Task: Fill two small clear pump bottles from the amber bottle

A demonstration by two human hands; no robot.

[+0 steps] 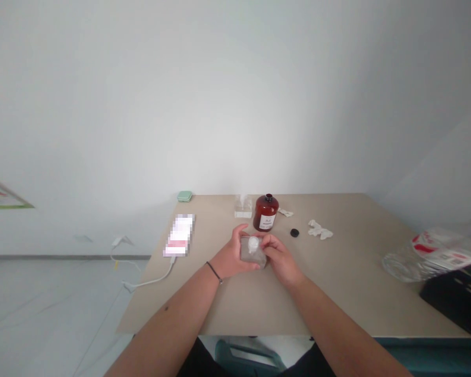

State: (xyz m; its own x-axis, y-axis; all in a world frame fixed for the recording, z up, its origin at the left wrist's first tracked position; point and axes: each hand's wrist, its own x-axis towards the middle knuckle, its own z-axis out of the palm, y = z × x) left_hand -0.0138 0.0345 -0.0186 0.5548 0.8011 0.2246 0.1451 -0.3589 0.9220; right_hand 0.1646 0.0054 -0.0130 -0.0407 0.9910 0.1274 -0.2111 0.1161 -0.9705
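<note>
Near the middle of the table (235, 309), my left hand (232, 255) is wrapped round the left side of a clear, square container (253, 257) with a round white top (253, 244). The fingers of my right hand (279, 256) are pinched together at the container's upper right, against the white top; whether they hold anything small is hidden. Just behind my hands stands a brown bottle (265, 213) with a white label and an uncapped neck. To its right a round black cap (294, 233) lies on the table.
A clear box with white tissue (243, 207) stands left of the bottle. Crumpled white tissues (320, 230) lie to the right. A phone (179, 235) with a white cable and a green case (184, 196) are at the left. A large plastic bottle (435, 251) and a black object (455, 298) are far right.
</note>
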